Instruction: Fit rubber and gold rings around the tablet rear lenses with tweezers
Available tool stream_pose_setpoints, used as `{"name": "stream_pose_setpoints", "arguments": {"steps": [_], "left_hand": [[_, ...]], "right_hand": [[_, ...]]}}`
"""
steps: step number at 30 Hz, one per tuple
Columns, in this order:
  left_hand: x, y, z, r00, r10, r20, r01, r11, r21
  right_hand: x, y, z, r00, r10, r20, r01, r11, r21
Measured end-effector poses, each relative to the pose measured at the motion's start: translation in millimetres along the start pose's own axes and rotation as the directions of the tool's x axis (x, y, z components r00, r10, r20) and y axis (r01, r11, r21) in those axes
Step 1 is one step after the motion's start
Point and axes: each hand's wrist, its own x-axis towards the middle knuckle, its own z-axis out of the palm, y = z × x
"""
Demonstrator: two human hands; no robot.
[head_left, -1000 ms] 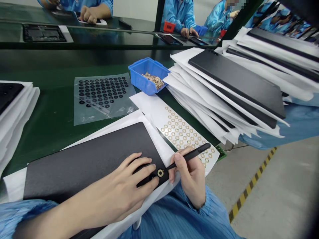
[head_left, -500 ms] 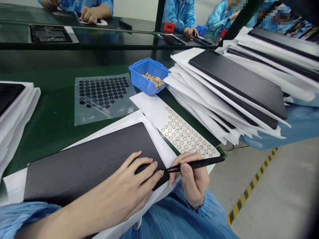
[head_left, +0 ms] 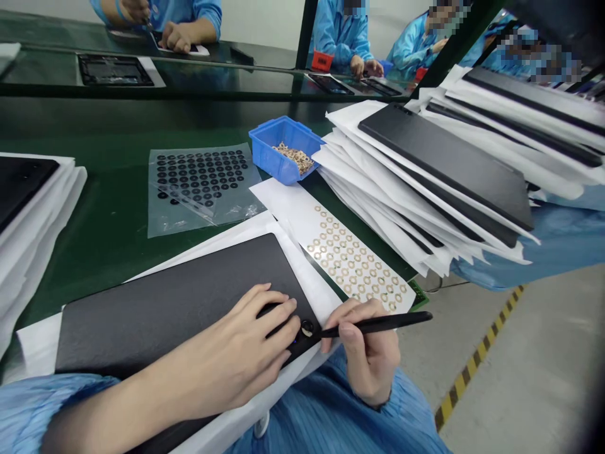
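Note:
A dark tablet-sized panel [head_left: 170, 296] lies on white sheets in front of me. My left hand [head_left: 236, 353] rests flat on its right part, fingers stretched out. Close to the fingertips, near the panel's right corner, sits a small round ring-like part [head_left: 307, 328]. My right hand [head_left: 366, 350] is closed around black tweezers [head_left: 382, 322], whose tips are beside that round part; whether they touch it I cannot tell. Behind my right hand, a white sheet [head_left: 276, 198] carries rows of small gold-coloured rings [head_left: 352, 265].
A blue bin [head_left: 276, 167] holds small loose pieces. Clear film [head_left: 158, 217] bears black discs. Panels interleaved with white sheets are stacked at right [head_left: 444, 164] and left [head_left: 28, 183]. Co-workers in blue sit across the green bench [head_left: 108, 126].
My left fingers have drawn back slightly, uncovering the round part at the panel's corner. The tweezers have tilted a little, and the camera view has shifted slightly.

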Motion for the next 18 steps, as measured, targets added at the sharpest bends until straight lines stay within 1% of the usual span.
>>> {"name": "stream_pose_setpoints", "arguments": {"steps": [3, 4, 5, 7, 8, 10, 11, 12, 13, 14, 16, 17, 18], "left_hand": [[-1.8, -1.5, 1.7, 1.0, 0.016, 0.008, -0.016, 1.0, 0.013], [-2.2, -1.8, 2.1, 1.0, 0.02, 0.006, -0.02, 1.0, 0.019], [-2.6, -2.0, 2.6, 1.0, 0.023, 0.006, -0.023, 0.999, 0.022], [-2.8, -2.0, 3.6, 1.0, 0.015, 0.005, -0.015, 1.0, 0.02], [-2.8, -2.0, 4.1, 1.0, 0.009, 0.005, -0.009, 1.0, 0.014], [-2.4, -1.9, 5.0, 1.0, -0.002, 0.008, 0.002, 1.0, 0.001], [-2.2, -2.0, 5.3, 1.0, -0.003, 0.011, 0.003, 1.0, -0.005], [-2.1, -2.2, 5.5, 1.0, -0.004, 0.009, 0.004, 1.0, -0.009], [-2.1, -2.5, 5.5, 1.0, -0.002, 0.004, 0.002, 1.0, -0.011], [-2.3, -2.9, 5.4, 1.0, -0.001, -0.004, 0.001, 1.0, -0.01], [-3.4, -3.4, 5.0, 1.0, 0.007, -0.026, -0.007, 1.0, 0.0], [-4.1, -3.2, 4.9, 0.999, 0.01, -0.033, -0.01, 1.0, 0.006], [-4.8, -2.5, 5.0, 0.999, 0.014, -0.037, -0.013, 1.0, 0.009]], "right_hand": [[6.0, -17.1, -7.4, 0.999, -0.004, 0.043, 0.003, 1.0, 0.017], [12.7, -25.0, -11.5, 0.997, -0.016, 0.075, 0.016, 1.0, -0.008], [22.7, -33.6, -15.7, 0.993, -0.031, 0.117, 0.039, 0.997, -0.066], [53.5, -50.0, -21.7, 0.97, -0.077, 0.232, 0.136, 0.959, -0.248], [74.1, -56.3, -22.0, 0.958, -0.111, 0.263, 0.201, 0.916, -0.347], [122.6, -61.3, -15.4, 0.932, -0.23, 0.279, 0.343, 0.809, -0.478], [148.7, -58.9, -8.7, 0.928, -0.264, 0.263, 0.363, 0.794, -0.487], [174.6, -53.0, -0.5, 0.917, -0.309, 0.251, 0.394, 0.798, -0.456], [199.3, -43.8, 8.5, 0.901, -0.359, 0.244, 0.433, 0.796, -0.423], [221.8, -32.2, 17.3, 0.884, -0.403, 0.239, 0.468, 0.776, -0.424], [257.8, -5.7, 31.6, 0.86, -0.397, 0.321, 0.509, 0.709, -0.488], [270.6, 6.9, 36.2, 0.861, -0.345, 0.373, 0.502, 0.692, -0.519], [280.1, 17.6, 39.0, 0.87, -0.304, 0.389, 0.482, 0.692, -0.537]]}}
